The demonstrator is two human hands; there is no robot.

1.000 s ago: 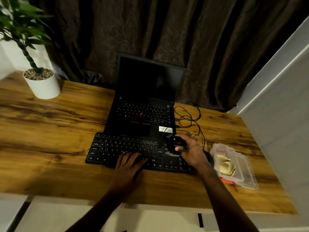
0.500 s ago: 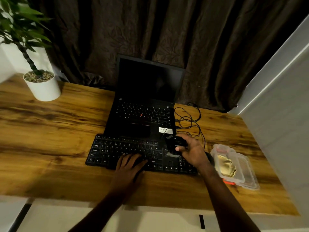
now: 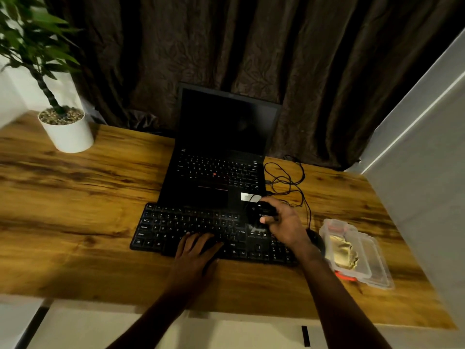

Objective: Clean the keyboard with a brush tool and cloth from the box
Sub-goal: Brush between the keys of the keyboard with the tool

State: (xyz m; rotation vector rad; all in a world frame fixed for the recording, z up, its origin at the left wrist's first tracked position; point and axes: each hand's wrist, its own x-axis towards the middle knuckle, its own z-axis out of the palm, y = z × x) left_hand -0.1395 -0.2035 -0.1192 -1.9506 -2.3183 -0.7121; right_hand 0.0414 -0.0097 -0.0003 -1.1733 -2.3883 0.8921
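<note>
A black keyboard (image 3: 176, 227) lies on the wooden desk in front of an open laptop. My left hand (image 3: 196, 250) rests flat on its lower middle keys, fingers straight. My right hand (image 3: 284, 222) grips a black brush tool (image 3: 260, 211) over the keyboard's right part; pale bristles (image 3: 256, 229) touch the keys below it. At the right stands a clear plastic box (image 3: 362, 248) with its lid open and a yellow cloth (image 3: 343, 251) inside.
The black laptop (image 3: 221, 152) stands open behind the keyboard. Black cables (image 3: 289, 180) coil right of it. A white plant pot (image 3: 66, 129) sits at the far left. A dark object (image 3: 314, 239) lies between keyboard and box. A grey wall (image 3: 427, 172) borders the right.
My right hand with the brush has shifted slightly along the keyboard's right part. My left hand stays flat on the keys.
</note>
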